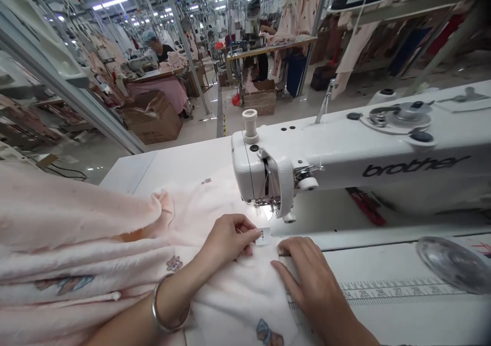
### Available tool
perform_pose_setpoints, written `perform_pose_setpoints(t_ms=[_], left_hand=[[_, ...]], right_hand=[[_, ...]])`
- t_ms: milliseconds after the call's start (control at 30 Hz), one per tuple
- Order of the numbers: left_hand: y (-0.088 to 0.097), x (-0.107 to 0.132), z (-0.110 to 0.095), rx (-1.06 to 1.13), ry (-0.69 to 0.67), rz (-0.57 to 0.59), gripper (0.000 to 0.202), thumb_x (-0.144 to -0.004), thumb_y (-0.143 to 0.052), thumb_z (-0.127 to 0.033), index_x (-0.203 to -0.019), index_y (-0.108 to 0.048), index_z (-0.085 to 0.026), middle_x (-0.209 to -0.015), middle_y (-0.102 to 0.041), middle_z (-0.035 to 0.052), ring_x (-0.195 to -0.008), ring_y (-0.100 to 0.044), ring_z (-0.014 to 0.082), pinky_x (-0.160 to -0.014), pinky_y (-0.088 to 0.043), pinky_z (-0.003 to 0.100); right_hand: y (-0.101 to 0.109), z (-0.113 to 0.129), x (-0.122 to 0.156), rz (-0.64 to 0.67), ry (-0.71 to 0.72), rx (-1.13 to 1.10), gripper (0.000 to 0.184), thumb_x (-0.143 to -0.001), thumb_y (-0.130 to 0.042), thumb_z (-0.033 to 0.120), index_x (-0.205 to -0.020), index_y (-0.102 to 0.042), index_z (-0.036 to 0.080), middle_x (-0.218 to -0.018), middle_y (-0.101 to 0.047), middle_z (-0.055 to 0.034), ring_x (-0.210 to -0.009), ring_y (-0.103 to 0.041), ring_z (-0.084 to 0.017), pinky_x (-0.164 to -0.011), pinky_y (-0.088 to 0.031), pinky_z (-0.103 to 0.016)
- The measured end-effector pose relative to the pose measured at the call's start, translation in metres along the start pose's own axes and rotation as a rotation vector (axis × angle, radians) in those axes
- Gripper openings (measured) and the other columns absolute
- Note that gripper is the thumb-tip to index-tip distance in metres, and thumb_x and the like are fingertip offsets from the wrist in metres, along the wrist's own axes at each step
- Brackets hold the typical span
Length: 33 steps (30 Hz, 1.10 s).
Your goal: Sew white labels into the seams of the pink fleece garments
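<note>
A pale pink fleece garment (95,254) with small printed figures lies across the white sewing table (402,310). My left hand (226,241) pinches a small white label (264,236) against the fabric, just in front of the needle area of a white Brother sewing machine (345,154). A metal bangle (163,310) sits on that wrist. My right hand (307,272) rests on the fabric edge beside the label, fingers bent and pressing down.
A printed ruler strip (391,290) runs along the table at the right, near a clear round disc (452,261). Behind the machine are cardboard boxes (153,116), hanging garments, other sewing stations and two seated workers far back.
</note>
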State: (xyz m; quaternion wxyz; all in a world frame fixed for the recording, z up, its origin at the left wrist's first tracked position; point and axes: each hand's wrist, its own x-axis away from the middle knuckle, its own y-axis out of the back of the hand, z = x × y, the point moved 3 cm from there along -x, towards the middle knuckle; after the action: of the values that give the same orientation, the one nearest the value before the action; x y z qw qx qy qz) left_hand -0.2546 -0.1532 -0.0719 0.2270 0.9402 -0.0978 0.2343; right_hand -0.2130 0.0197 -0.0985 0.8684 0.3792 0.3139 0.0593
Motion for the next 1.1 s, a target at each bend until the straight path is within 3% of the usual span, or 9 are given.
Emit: perform_pose_setpoints(t_ms=[200,533,1100], left_hand=[[-0.0102,-0.0051,0.009,-0.004,-0.022,-0.083,0.015,-0.077,-0.06,-0.029,-0.071,-0.059,-0.015,-0.057,-0.056,-0.0024,-0.045,-0.056,0.0088,-0.039,-0.038,0.016],[-0.0086,-0.0042,0.0081,-0.004,-0.008,-0.079,0.015,-0.077,-0.059,-0.029,-0.072,-0.059,-0.015,-0.058,-0.057,-0.0028,-0.046,-0.059,0.0103,-0.041,-0.041,0.017],[-0.0101,-0.0061,0.01,-0.007,-0.031,-0.065,0.014,-0.078,-0.057,-0.028,-0.072,-0.055,-0.016,-0.06,-0.058,-0.0028,-0.045,-0.06,0.0101,-0.04,-0.041,0.016]], right_hand=[[-0.0067,0.0006,0.0054,0.002,0.047,0.051,0.033,-0.088,-0.053,0.013,-0.121,-0.053,0.011,-0.093,-0.049,-0.0084,-0.086,-0.045,-0.02,-0.076,-0.039,-0.036],[-0.0089,-0.0023,0.0074,0.098,0.04,0.101,0.036,-0.089,-0.051,0.016,-0.125,-0.052,0.013,-0.094,-0.047,-0.0079,-0.085,-0.043,-0.019,-0.073,-0.04,-0.035],[-0.01,-0.0037,0.0079,0.103,0.067,0.148,0.04,-0.089,-0.051,0.018,-0.128,-0.052,0.014,-0.092,-0.049,-0.0078,-0.083,-0.046,-0.019,-0.072,-0.042,-0.035]])
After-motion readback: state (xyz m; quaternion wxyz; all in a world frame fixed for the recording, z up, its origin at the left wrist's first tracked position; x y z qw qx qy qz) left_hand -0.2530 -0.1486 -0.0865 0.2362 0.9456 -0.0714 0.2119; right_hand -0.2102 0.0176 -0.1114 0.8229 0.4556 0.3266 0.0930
